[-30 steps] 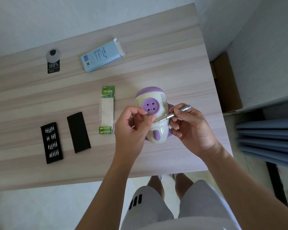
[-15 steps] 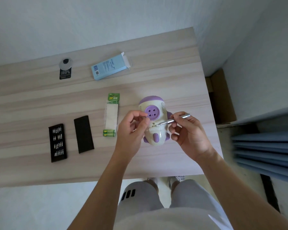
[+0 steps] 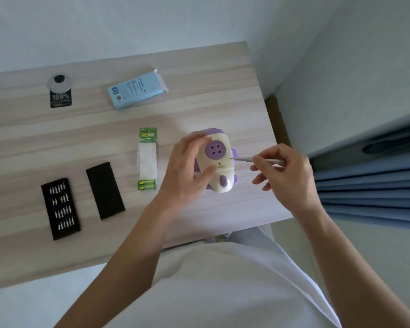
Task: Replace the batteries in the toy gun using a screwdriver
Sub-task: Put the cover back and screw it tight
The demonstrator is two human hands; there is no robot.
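The cream and purple toy gun (image 3: 219, 159) lies on the wooden table (image 3: 199, 95) right of centre. My left hand (image 3: 187, 171) is on the toy's left side, fingers over its top edge and thumb on its lower face. My right hand (image 3: 287, 176) pinches a thin silver screwdriver (image 3: 249, 159) just right of the toy, tip pointing left and a little off the toy's surface. A green pack of batteries (image 3: 147, 159) lies to the left of the toy.
A black bit tray (image 3: 60, 208) and its black lid (image 3: 105, 190) lie at the left. A blue box (image 3: 137, 91) and a small black tag with a round cap (image 3: 60, 93) sit farther back. The table's right edge is close to the toy; blue curtain beyond.
My right hand has drawn the screwdriver away from the toy toward the right. My left hand has spread from a pinch at the toy's middle to a hold on its left side.
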